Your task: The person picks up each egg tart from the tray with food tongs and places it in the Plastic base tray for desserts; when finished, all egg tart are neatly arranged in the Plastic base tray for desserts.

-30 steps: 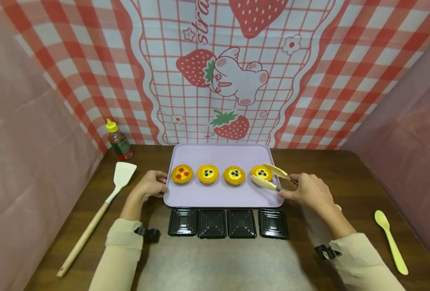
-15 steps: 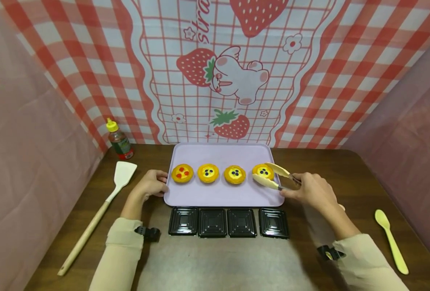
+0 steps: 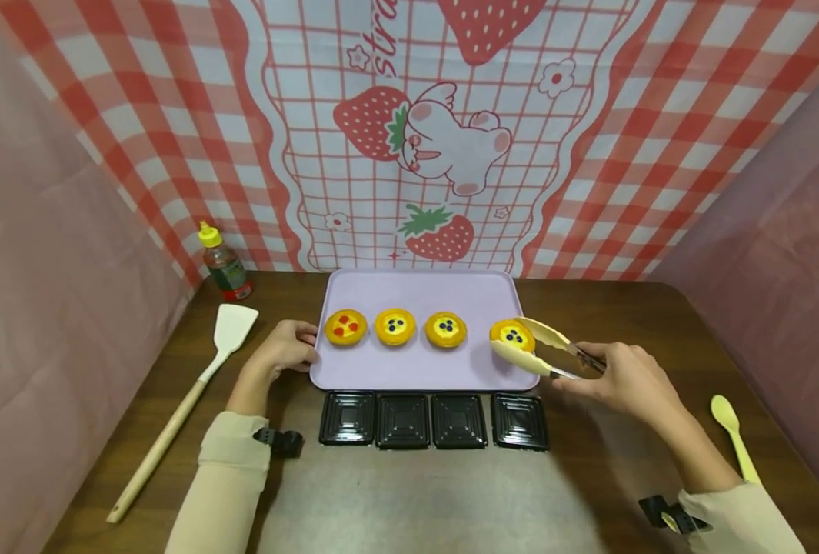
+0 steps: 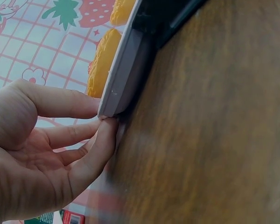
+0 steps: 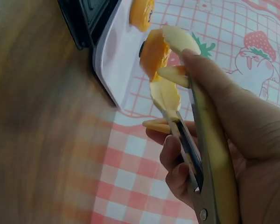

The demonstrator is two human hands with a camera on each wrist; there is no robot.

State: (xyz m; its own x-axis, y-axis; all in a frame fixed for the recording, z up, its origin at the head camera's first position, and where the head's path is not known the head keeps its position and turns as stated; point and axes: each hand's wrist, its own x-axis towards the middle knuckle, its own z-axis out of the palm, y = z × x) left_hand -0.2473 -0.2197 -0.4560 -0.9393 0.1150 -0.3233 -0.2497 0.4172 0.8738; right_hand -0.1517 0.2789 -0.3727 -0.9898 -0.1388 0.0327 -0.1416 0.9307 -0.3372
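My left hand (image 3: 287,348) pinches the left rim of a lilac tray (image 3: 423,288), thumb above and fingers below in the left wrist view. In my right hand (image 3: 627,382) I grip a pair of tongs (image 3: 523,359) with cream tips. Between those tips sits a blueberry-topped tart (image 3: 513,335), raised off the tray's right end, as the right wrist view (image 5: 154,53) shows. Left of it on the tray lie two more blueberry tarts, one in the middle (image 3: 446,329) and one further left (image 3: 395,327), then a red-topped tart (image 3: 345,328).
Several black square plastic containers (image 3: 403,421) stand in a row along the tray's front edge. To the left are a white spatula (image 3: 234,327) with a wooden handle and a yellow-capped bottle (image 3: 227,271). A yellow spoon (image 3: 725,413) lies at right, partly behind my forearm.
The right hand has moved right and slightly towards me, and the tongs now carry the rightmost tart off its spot. My left hand stays on the tray rim.
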